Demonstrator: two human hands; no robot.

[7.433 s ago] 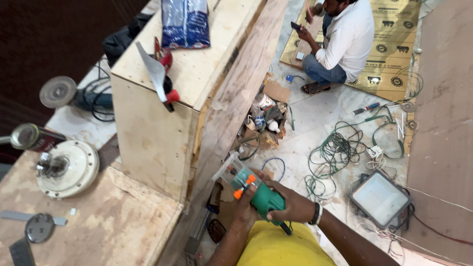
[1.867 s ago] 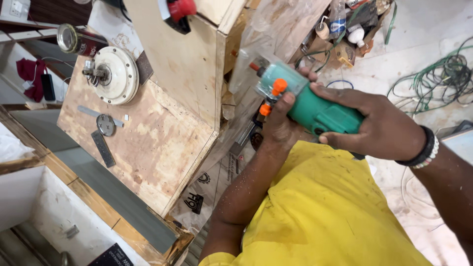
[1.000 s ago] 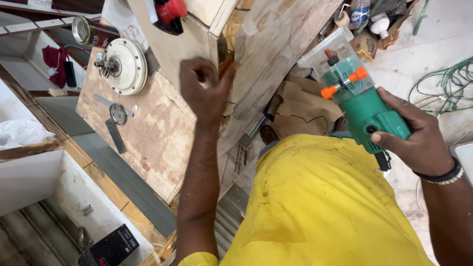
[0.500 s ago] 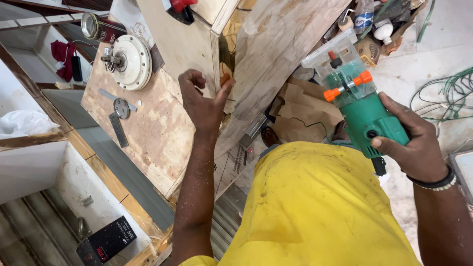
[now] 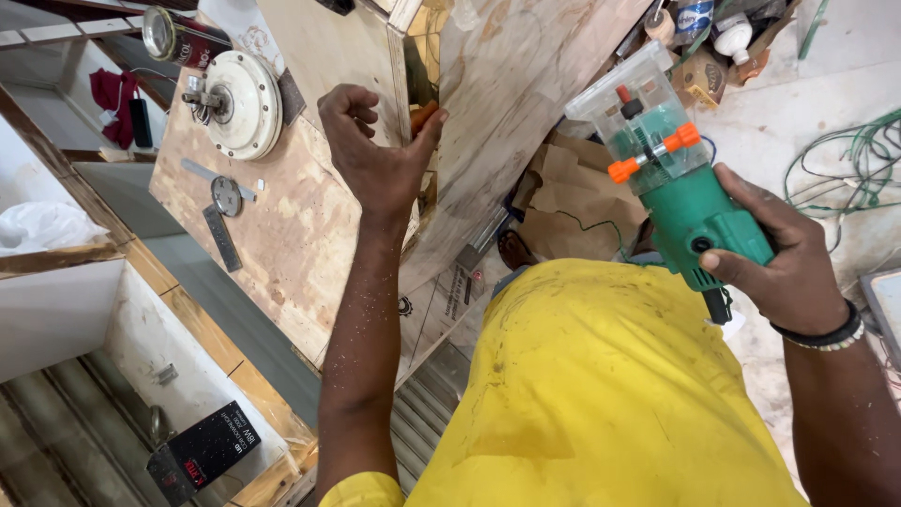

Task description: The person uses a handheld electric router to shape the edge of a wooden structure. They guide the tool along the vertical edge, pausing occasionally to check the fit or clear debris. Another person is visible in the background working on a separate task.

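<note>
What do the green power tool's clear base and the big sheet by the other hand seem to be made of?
The green tool in the right hand looks like moulded plastic; its clear base is see-through, likely plastic too. The sheet at the left hand looks like unfinished plywood, pale with blotchy grain.

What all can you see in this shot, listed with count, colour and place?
trimmer: one, green body with orange knobs and a clear base, held at right
plywood board: one, pale brown, left of centre
motor disc: one, cream, on the board's top end
can: one, dark with a shiny lid, top left
metal bar: one, grey, on the board
red cloth: one, far left
black box: one, bottom left
cable: a tangle, green, on the floor at right
yellow shirt: one, bottom centre
wristband: one, black, right wrist
left hand: gripping a panel edge, an orange thing at its thumb
right hand: wrapped round the trimmer
</note>
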